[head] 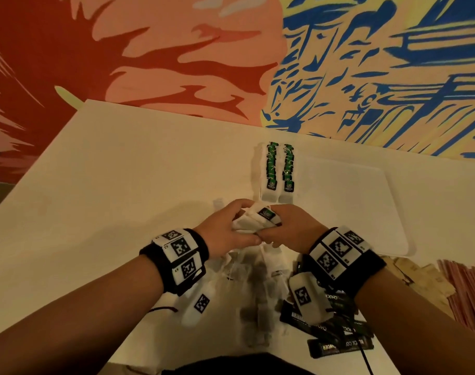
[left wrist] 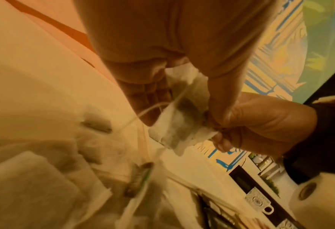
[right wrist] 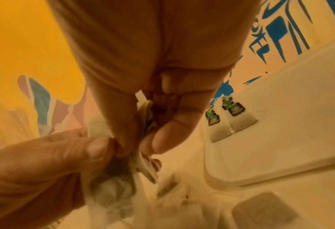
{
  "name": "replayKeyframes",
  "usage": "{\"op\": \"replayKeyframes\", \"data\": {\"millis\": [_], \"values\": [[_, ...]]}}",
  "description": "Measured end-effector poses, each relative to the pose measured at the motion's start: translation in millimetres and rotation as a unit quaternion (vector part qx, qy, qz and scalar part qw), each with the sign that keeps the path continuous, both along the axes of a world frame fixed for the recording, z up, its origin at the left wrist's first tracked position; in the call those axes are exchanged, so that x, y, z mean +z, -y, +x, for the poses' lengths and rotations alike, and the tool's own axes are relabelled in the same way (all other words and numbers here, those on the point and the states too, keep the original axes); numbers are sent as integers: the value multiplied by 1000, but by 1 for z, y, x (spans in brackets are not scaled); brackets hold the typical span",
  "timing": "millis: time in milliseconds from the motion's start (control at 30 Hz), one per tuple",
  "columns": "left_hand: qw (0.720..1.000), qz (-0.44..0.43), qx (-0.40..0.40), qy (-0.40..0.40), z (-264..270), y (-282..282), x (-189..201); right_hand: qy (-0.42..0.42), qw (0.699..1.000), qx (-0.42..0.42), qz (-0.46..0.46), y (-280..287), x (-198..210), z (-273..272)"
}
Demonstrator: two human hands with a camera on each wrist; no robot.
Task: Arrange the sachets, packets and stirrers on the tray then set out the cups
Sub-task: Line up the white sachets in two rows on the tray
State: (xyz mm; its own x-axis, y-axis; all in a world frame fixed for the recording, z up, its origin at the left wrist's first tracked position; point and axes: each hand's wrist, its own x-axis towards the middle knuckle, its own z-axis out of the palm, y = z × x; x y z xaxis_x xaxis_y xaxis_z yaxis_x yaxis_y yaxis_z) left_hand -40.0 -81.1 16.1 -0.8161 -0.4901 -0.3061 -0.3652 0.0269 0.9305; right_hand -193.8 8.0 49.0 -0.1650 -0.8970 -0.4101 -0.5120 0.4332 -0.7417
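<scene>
Both hands meet above the table and hold a small bunch of green tea bags (head: 254, 221). My left hand (head: 231, 230) grips the bags (left wrist: 182, 122) from the left. From the right, my right hand (head: 286, 228) pinches the same bunch (right wrist: 143, 164) between thumb and fingers. Two neat rows of tea bags with green tags (head: 279, 171) lie along the left edge of the white tray (head: 366, 207). A loose heap of more tea bags (head: 254, 293) lies on the table under my wrists.
Black chocolate powder sachets (head: 336, 334) lie at the near right by my right forearm. Brown packets (head: 420, 280) and pink stirrers (head: 466, 290) sit at the right edge. Patterned cups (left wrist: 257, 201) show on the right in the left wrist view. A painted wall stands behind the white table (head: 109, 171).
</scene>
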Motion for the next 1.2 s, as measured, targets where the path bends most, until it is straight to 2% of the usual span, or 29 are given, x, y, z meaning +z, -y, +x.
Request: {"op": "replayKeyframes", "data": {"millis": [100, 167, 233, 400, 567, 700, 767, 933, 1100, 1200], "values": [[999, 33, 31, -29, -4, 1, 1, 59, 998, -5, -21, -1, 0, -2], [996, 53, 66, -42, -5, 3, 0, 116, 992, -40, -15, -1, -1, -3], [993, 57, 93, -38, -5, 6, 0, 137, 988, -74, -11, -3, -1, -4], [996, 22, 79, 17, -5, 9, 0, 68, 987, -123, -78, -3, -6, -11], [997, 25, 63, 26, -8, 5, -1, 22, 984, -139, -112, 0, -9, -17], [996, 23, 67, 53, -6, 6, -7, 47, 971, -198, -128, -1, -9, -29], [995, 29, 77, 64, -6, 8, -9, 33, 973, -191, -124, -4, -11, -35], [993, 11, 87, 73, -8, 12, -9, -63, 984, -138, -93, -6, -15, -45], [991, 8, 79, 105, -7, 14, -8, -102, 991, -63, -55, -7, -18, -45], [989, 2, 80, 121, -4, 18, -8, -112, 991, -54, -44, -5, -24, -51]]}}
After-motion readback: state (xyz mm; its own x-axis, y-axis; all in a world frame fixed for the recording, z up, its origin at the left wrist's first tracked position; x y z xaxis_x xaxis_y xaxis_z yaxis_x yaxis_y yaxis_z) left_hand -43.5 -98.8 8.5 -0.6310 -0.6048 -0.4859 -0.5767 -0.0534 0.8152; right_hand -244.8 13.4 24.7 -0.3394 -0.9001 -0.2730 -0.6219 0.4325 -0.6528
